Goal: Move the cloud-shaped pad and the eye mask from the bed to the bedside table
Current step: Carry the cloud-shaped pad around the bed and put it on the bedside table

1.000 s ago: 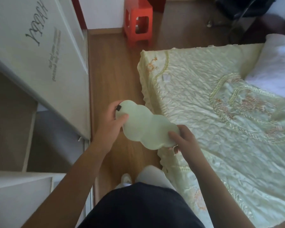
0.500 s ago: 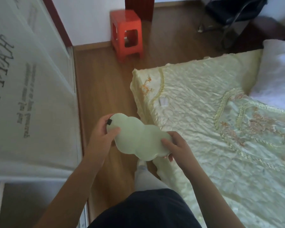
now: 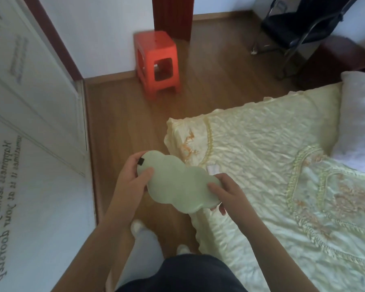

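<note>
Floor (image 3: 118, 119): orange stool (image 3: 156, 57) ahead, bed (image 3: 261, 157) beside pad (image 3: 177, 182).

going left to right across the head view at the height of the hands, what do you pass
white lettered panel → left hand → cloud-shaped pad → right hand → bed

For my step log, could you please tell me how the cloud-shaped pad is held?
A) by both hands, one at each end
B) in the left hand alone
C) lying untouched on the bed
A: the left hand grips one end of the cloud-shaped pad, the right hand the other.
</note>
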{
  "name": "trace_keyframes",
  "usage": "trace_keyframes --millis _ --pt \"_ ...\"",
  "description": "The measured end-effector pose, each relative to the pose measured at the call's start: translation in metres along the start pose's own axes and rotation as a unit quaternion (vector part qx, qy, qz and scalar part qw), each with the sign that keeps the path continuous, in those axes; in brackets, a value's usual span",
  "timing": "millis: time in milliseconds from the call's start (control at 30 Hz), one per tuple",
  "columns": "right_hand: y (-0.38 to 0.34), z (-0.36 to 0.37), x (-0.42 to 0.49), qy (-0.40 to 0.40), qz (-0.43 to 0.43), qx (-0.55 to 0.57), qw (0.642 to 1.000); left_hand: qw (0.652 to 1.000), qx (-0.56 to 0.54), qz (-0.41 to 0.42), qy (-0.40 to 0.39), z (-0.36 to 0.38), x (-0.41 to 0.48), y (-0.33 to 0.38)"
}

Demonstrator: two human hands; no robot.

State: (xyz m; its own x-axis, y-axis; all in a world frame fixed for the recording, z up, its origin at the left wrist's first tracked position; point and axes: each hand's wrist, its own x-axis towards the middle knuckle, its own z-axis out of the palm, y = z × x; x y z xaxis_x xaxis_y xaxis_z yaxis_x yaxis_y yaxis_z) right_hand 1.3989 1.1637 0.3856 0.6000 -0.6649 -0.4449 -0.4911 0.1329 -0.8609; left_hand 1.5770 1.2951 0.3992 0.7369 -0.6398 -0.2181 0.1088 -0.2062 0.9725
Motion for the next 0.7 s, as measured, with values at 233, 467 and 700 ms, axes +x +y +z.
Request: trace_keyframes --millis 233,467,700 --pt "-0.064 0.03 0.101 0.041 -0.007 -0.008 0.999 0.999 0.006 0.016 -0.039 -0.027 0.125 0.011" --pt "-0.13 0.086 0.184 0.074 0.006 0.012 0.997 0.991 0.07 0.042 -0.107 -0.083 0.244 0.05" --pt "-0.162 0.116 0.249 0.116 0.038 0.014 0.992 0.985 0.073 0.007 -0.158 -0.107 0.337 0.063"
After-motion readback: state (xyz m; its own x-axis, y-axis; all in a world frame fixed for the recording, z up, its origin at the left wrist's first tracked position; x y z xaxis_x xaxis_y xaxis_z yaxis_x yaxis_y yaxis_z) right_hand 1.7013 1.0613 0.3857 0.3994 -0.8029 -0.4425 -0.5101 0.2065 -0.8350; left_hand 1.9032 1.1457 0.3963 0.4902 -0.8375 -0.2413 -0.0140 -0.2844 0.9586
